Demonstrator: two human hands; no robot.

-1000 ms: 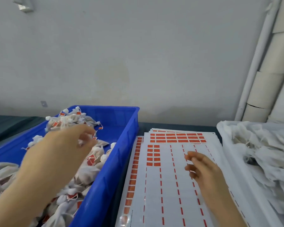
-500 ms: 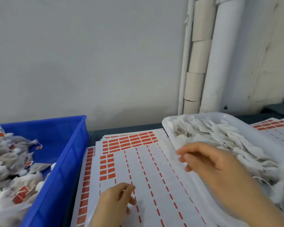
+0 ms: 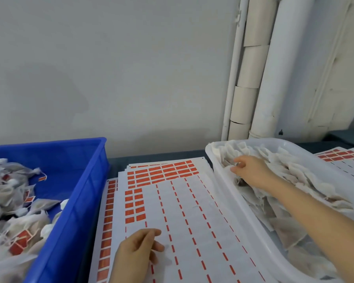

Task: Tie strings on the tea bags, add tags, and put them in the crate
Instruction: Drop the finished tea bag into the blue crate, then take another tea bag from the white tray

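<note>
Right hand [image 3: 251, 172] pinches white mesh tea bag [image 3: 228, 160] in translucent white plastic tray [image 3: 229, 193], right of frame. Left hand [image 3: 135, 252] rests loose-fingered on red-tag sticker sheet [image 3: 192, 211], bottom centre. Blue plastic crate [image 3: 86, 180] at left.

Views: a single wide-angle view is given, taken from the person's head.
Position: the camera is set above the near edge of the table [image 3: 151, 157].
Direction: it is faced forward and down, towards the wall [image 3: 110, 78] behind the table.
Nearness: the work is seen closely, at arm's reach; the left hand [image 3: 138, 249] is framed low in the middle, the right hand [image 3: 251, 172] further out on the right.
Left edge: the blue crate [image 3: 90, 180] is cut off.
Centre: the tag sheets [image 3: 192, 221] are held.
Right and bottom edges: the white tray [image 3: 274, 140] of tea bags [image 3: 305, 176] is cut off.
Upper half: wall and pipes [image 3: 274, 78] are shown, the pipes leaning inward.
</note>
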